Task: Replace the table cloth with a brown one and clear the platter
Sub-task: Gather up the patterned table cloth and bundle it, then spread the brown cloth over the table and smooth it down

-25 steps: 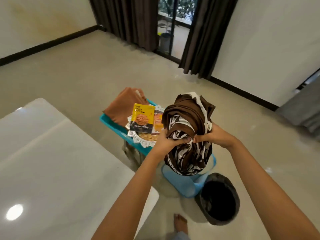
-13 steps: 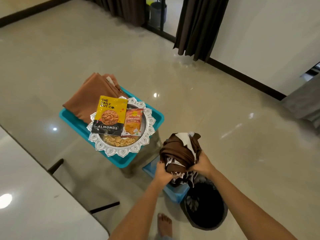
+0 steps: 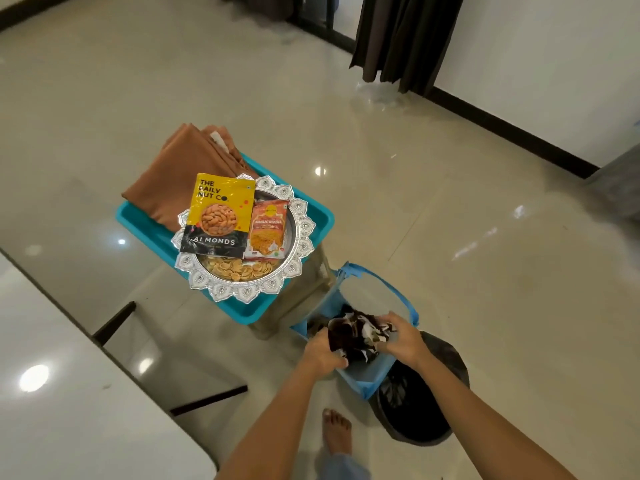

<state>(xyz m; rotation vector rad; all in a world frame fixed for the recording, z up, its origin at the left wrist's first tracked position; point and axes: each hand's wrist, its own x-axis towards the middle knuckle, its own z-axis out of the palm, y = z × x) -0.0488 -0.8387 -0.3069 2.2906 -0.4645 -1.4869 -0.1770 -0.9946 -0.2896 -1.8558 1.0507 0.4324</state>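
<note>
Both hands, left hand (image 3: 323, 351) and right hand (image 3: 403, 341), grip the bundled patterned cloth (image 3: 353, 336), pressing it into the blue bag (image 3: 363, 377) at five o'clock. Old-cloth disposal looks nearly done. Next they must let go and reach toward ten o'clock for the folded brown cloth (image 3: 173, 174) beside the platter (image 3: 298, 237); the desk (image 3: 52, 393) lies bare.

The white table (image 3: 69, 393) is cut off at the left and bottom edges, and the orange packet's (image 3: 267, 229) print is too blurred to read
</note>
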